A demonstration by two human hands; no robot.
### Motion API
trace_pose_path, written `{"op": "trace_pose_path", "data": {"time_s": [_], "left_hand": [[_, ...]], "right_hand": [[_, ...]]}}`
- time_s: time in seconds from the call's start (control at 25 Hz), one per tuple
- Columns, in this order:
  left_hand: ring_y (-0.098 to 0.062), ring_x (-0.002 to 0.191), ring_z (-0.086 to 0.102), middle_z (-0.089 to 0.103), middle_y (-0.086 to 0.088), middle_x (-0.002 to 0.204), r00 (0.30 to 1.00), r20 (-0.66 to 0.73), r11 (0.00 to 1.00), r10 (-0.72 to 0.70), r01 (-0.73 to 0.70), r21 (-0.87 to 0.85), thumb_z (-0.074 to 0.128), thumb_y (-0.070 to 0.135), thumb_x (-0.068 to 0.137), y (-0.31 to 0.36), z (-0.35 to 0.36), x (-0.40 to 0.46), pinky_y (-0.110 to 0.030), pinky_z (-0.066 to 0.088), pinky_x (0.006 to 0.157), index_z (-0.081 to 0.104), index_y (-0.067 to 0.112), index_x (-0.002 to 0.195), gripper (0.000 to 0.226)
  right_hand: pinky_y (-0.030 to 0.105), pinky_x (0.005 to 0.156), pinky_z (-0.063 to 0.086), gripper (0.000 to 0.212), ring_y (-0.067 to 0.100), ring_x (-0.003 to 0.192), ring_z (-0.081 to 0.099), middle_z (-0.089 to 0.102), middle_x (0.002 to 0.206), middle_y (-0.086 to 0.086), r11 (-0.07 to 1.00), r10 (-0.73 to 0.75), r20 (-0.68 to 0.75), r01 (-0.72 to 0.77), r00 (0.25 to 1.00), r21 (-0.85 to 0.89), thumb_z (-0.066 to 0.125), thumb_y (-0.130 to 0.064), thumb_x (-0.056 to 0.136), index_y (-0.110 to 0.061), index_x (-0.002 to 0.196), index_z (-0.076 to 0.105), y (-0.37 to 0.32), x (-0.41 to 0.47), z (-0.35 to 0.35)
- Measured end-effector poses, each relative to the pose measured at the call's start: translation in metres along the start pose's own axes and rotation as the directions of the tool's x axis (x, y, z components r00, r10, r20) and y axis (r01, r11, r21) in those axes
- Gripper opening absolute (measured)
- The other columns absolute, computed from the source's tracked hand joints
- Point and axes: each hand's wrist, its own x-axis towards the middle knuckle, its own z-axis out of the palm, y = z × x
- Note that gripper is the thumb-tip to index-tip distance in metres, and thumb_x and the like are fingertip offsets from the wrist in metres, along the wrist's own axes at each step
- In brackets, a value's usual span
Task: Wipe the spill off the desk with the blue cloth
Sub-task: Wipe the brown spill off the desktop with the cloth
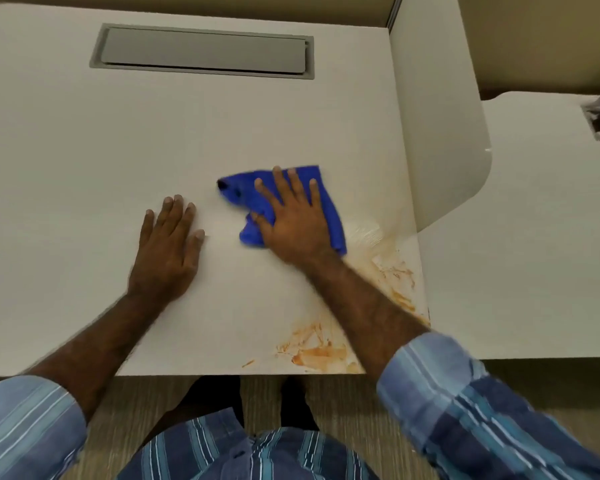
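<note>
Right hand is flat on the blue cloth, fingers spread wide, palm pressing it into the counter. Not a pinch or a grab; I read the spread as a way to load as much of the cloth as possible, so it drags instead of bunching. It's still bunched on its left side, with one corner poking out past the fingers.

Left hand is empty, also flat and open on the counter, just left of the cloth and not touching it. Looks like a brace: body weight goes there while the right arm sweeps.

The cloth sits mid-counter, toward the right side. The spill is an orange smear and most of it is not under the cloth. One patch lies near the front edge beneath the right forearm; another streaky patch runs along the right edge. A faint wet sheen between cloth and right-edge patch suggests a stroke has passed there, but I can't confirm.

My judgement: mid-wipe, well short of done. Next stroke needs to pull the cloth back toward the front right corner, over both patches. Risk is thinning the smear out or pushing it off the edge onto the carpet.

The grey cable hatch at the back is well clear.
</note>
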Motion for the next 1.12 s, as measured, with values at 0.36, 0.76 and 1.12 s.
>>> {"op": "trace_pose_path", "data": {"time_s": [0.36,0.76,1.12], "left_hand": [[-0.022,0.163,0.018,0.029,-0.010,0.173,0.998,-0.063,1.000,0.017,-0.017,0.001,0.035,0.041,0.111,-0.006,0.006,0.000,-0.050,0.010,0.133,0.038,0.010,0.161,0.059],[-0.025,0.162,0.021,0.029,-0.013,0.172,0.999,-0.032,0.999,0.026,-0.025,0.041,0.030,0.034,0.111,-0.007,0.004,0.002,-0.053,0.005,0.133,0.034,0.008,0.162,0.058],[-0.021,0.163,0.018,0.028,-0.010,0.172,0.999,-0.052,1.000,0.011,-0.009,0.027,0.035,0.040,0.110,-0.004,0.005,0.001,-0.053,0.006,0.133,0.037,0.010,0.161,0.059]], "right_hand": [[0.063,0.134,0.003,0.075,0.034,0.169,0.002,0.008,0.182,0.011,0.875,0.485,-0.079,-0.481,0.871,0.058,0.024,-0.064,0.111,-0.025,0.174,0.010,0.092,0.009,-0.017],[0.062,0.133,0.006,0.076,0.034,0.169,0.008,0.014,0.182,0.010,0.998,-0.066,-0.036,0.065,0.997,-0.017,0.025,-0.067,0.108,-0.026,0.172,0.021,-0.045,-0.031,0.020],[0.062,0.134,0.004,0.074,0.035,0.169,0.008,0.015,0.181,0.011,0.916,0.399,-0.126,-0.400,0.908,0.019,0.027,-0.063,0.110,-0.025,0.173,0.018,0.128,0.067,-0.021]]}}
